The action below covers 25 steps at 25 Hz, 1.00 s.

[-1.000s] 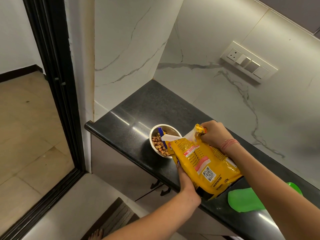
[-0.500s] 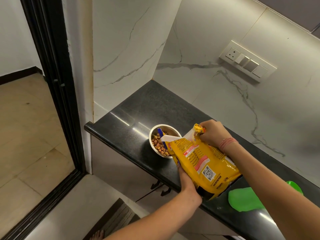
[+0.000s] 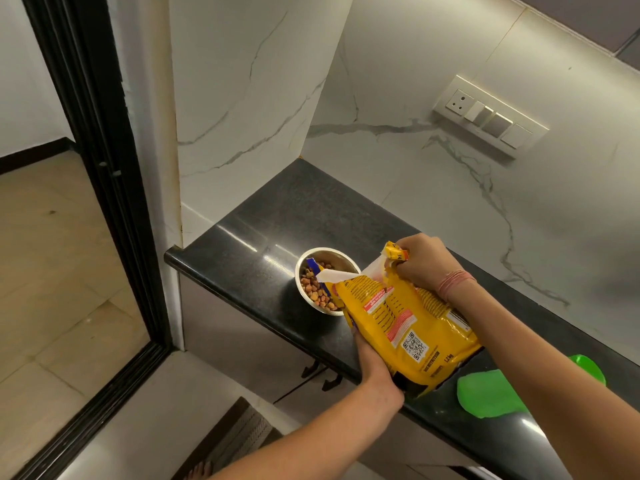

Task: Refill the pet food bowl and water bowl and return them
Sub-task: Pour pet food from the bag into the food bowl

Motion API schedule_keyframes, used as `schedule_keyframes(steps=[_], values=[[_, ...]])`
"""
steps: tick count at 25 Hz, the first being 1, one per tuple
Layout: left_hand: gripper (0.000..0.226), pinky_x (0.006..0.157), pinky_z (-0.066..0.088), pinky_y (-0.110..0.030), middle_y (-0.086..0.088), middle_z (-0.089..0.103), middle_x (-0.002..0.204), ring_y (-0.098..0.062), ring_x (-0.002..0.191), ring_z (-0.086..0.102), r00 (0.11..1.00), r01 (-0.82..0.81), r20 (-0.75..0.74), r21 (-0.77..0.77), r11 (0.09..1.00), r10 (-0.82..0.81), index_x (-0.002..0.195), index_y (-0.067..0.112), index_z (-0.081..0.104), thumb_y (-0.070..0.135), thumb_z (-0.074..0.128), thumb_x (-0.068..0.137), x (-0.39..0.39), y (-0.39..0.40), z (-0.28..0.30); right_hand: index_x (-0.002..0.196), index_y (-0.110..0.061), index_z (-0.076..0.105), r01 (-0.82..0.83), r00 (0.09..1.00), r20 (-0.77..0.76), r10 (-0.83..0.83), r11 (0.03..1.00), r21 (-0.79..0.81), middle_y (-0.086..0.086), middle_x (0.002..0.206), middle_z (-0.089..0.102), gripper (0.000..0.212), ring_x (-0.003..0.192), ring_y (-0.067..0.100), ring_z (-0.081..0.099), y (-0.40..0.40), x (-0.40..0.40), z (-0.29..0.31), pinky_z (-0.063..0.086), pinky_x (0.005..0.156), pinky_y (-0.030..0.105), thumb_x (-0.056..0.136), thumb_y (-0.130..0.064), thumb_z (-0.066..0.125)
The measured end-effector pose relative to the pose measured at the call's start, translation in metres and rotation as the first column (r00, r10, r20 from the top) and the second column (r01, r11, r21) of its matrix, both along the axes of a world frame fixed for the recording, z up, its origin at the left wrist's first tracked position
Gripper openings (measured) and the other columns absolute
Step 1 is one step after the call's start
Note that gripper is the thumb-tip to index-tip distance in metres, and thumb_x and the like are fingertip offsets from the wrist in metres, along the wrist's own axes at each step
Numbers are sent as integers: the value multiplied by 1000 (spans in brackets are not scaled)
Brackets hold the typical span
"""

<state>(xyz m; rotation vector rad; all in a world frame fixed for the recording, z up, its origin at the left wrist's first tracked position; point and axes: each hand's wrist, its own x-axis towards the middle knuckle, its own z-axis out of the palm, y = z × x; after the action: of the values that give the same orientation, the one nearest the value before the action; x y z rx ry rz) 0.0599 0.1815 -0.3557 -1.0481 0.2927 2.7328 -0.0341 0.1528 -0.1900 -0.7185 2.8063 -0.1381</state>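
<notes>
A steel food bowl (image 3: 313,258) stands near the front edge of the black counter (image 3: 277,220), holding brown kibble (image 3: 313,287). A yellow pet food bag (image 3: 405,327) is tilted with its torn mouth over the bowl's right side. My right hand (image 3: 420,263) grips the bag's top corner. My left hand (image 3: 372,362) holds the bag from below at its lower end, partly hidden by it. A green object (image 3: 491,396), possibly the other bowl, lies on the counter to the right behind my right forearm.
White marble walls enclose the counter's left end and back. A switch panel (image 3: 490,117) sits on the back wall. A black door frame (image 3: 100,188) stands at left. Cabinet handles (image 3: 317,374) hang below the counter, and a floor mat (image 3: 239,434) lies beneath.
Hardly anything has moved. The bag stays tilted over the bowl with both hands in the same grip; the view shifted slightly.
</notes>
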Motion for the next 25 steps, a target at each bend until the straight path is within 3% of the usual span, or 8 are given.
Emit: schedule_keyframes(steps=[3, 6, 9, 15, 22, 25], values=[[70, 103, 46, -61, -11, 71, 123, -39, 116, 63, 1000, -2, 9, 4, 1000, 2, 121, 37, 70, 85, 36, 83, 0, 4, -1, 63, -25, 54, -5, 1000, -11, 5, 1000, 2, -1, 66, 56, 32, 58, 10, 51, 0, 2, -2, 36, 51, 20, 90, -9, 61], [69, 104, 45, -61, -11, 71, 123, -39, 116, 63, 1000, -10, 9, -3, 1000, 10, 122, 37, 69, 84, 36, 84, 1, 4, -2, 71, -16, 62, -16, 1000, -22, 16, 1000, 13, 4, 72, 62, 20, 61, 12, 54, 1, 1, -4, 40, 53, 21, 89, -8, 60], [68, 103, 45, -61, -11, 72, 122, -39, 115, 64, 1000, -11, 1, -6, 1000, 11, 123, 36, 69, 82, 36, 85, 0, 5, -1, 68, -22, 58, -4, 1000, -9, 4, 1000, -10, 1, 70, 59, 26, 61, 11, 53, 3, 1, -4, 39, 52, 20, 90, -9, 61], [69, 105, 44, -61, -11, 70, 124, -39, 116, 63, 1000, 14, -8, -11, 1000, -14, 124, 35, 68, 81, 33, 87, 2, 5, 5, 91, -11, 71, -12, 1000, -13, 11, 1000, -20, 5, 80, 64, 9, 62, 10, 55, 3, -1, -4, 42, 54, 20, 90, -10, 61], [69, 106, 43, -60, -10, 70, 125, -38, 117, 63, 1000, 23, 17, -29, 999, -22, 124, 36, 68, 82, 35, 85, 3, 7, 1, 71, -21, 59, -24, 1000, -1, 24, 1000, 6, -1, 68, 58, 23, 62, 13, 55, 1, 2, -4, 40, 53, 20, 90, -9, 61], [69, 105, 44, -60, -10, 71, 123, -38, 116, 63, 1000, 6, 11, -26, 1000, -6, 123, 36, 69, 83, 35, 85, 1, 7, 2, 71, -22, 58, -22, 1000, -1, 22, 1000, -7, -3, 66, 56, 23, 60, 11, 54, 2, 2, -2, 38, 53, 18, 91, -10, 61]])
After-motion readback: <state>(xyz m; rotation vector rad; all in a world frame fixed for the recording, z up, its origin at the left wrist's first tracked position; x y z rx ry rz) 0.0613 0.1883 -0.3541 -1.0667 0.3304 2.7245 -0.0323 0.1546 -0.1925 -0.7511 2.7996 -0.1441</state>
